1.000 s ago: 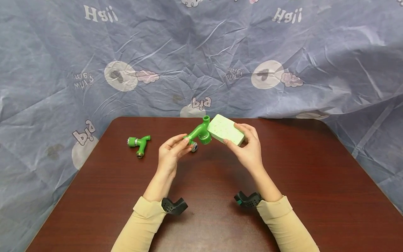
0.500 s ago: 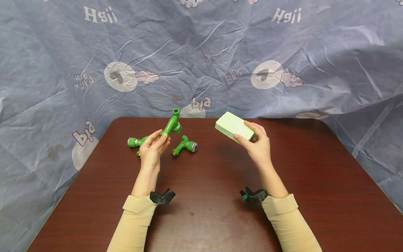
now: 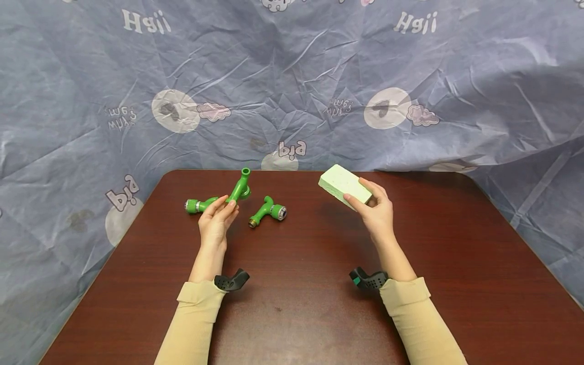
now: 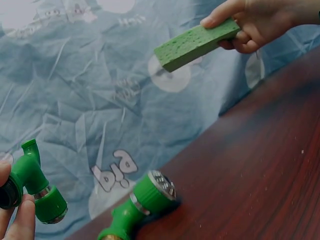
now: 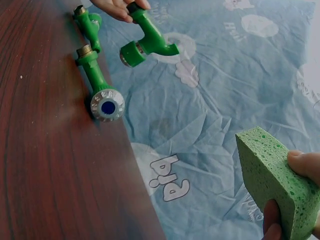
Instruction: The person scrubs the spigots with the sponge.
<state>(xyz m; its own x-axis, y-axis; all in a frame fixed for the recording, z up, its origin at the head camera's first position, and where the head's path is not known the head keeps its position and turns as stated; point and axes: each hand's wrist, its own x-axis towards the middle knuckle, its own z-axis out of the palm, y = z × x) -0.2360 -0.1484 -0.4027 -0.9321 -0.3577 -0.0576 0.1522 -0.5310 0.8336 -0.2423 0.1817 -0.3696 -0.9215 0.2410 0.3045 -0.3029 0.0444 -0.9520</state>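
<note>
My left hand (image 3: 214, 223) pinches a green faucet (image 3: 239, 186) by its threaded inlet end, spout pointing up and away, raised above the table. In the right wrist view this held faucet (image 5: 147, 40) shows its knob and curved spout. My right hand (image 3: 377, 208) grips a light green porous sponge (image 3: 344, 185) by its near right end, thumb on one side and fingers on the other. The sponge (image 4: 195, 46) is up off the table, well apart from the faucet.
A second green faucet (image 3: 266, 212) with a brass inlet lies on the brown table (image 3: 292, 284), right of my left hand. Another green faucet (image 3: 196, 206) lies to the left, partly hidden by that hand. A blue printed cloth (image 3: 292, 91) hangs behind the table.
The held faucet and the sponge were close together; my left hand has moved left with the faucet and then lower, while my right hand has drawn the sponge to the right.
</note>
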